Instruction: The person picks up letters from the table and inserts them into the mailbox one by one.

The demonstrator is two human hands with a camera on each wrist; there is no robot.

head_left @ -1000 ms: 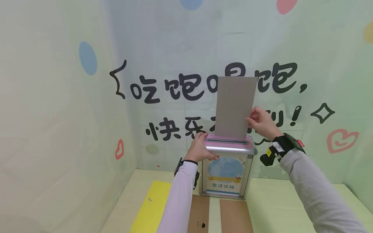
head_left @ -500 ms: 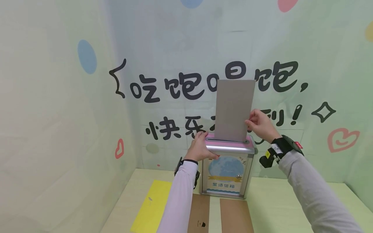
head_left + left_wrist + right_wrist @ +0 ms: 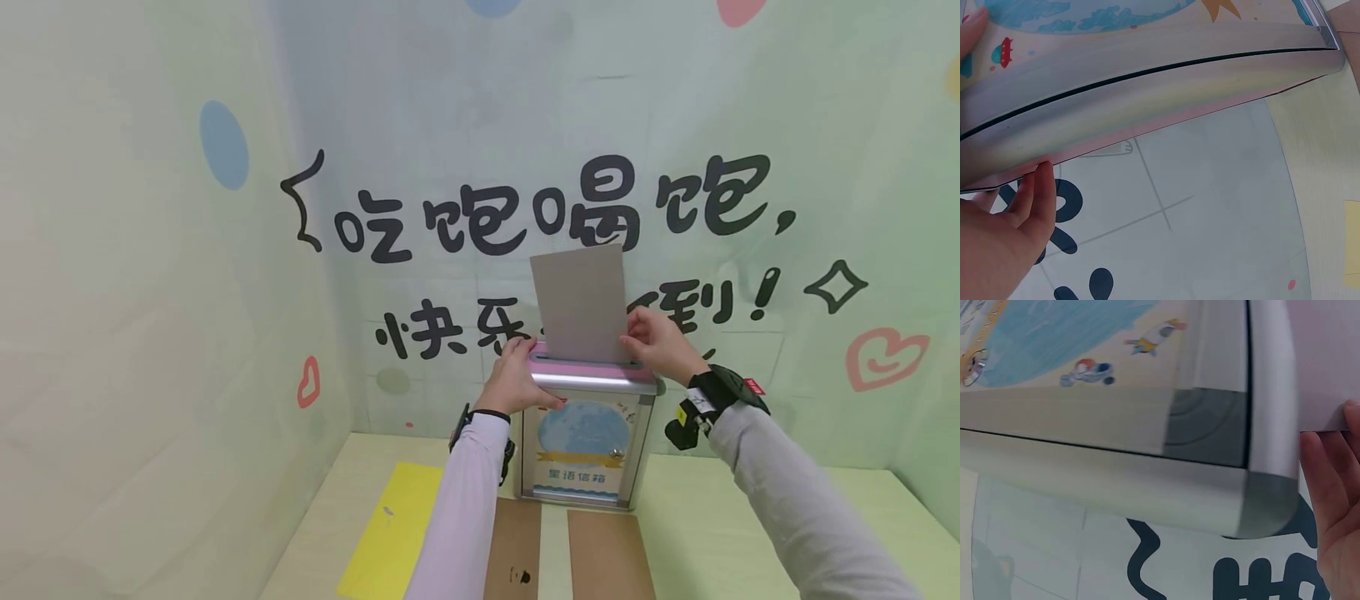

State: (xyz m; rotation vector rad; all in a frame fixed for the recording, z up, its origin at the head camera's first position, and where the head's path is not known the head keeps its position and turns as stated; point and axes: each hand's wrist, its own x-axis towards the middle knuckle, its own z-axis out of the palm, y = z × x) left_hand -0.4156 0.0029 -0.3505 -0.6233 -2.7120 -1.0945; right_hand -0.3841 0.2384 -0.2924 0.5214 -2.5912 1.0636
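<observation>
A grey envelope stands in the top slot of a silver letter box with a pink top, in the head view. It tilts a little to the left, and its lower end is hidden inside the box. My right hand pinches the envelope's right edge low down, just above the slot. In the right wrist view, fingertips meet the envelope beside the box's rounded corner. My left hand grips the box's upper left corner, thumb on the front and fingers on the top.
A yellow envelope lies on the pale table at the left, partly covered by the left sleeve. Two brown envelopes lie in front of the box. A printed wall stands close behind it.
The right hand has moved down and slightly left with the envelope, which sinks from above the slot into it and now leans left. The left hand keeps its place on the box.
</observation>
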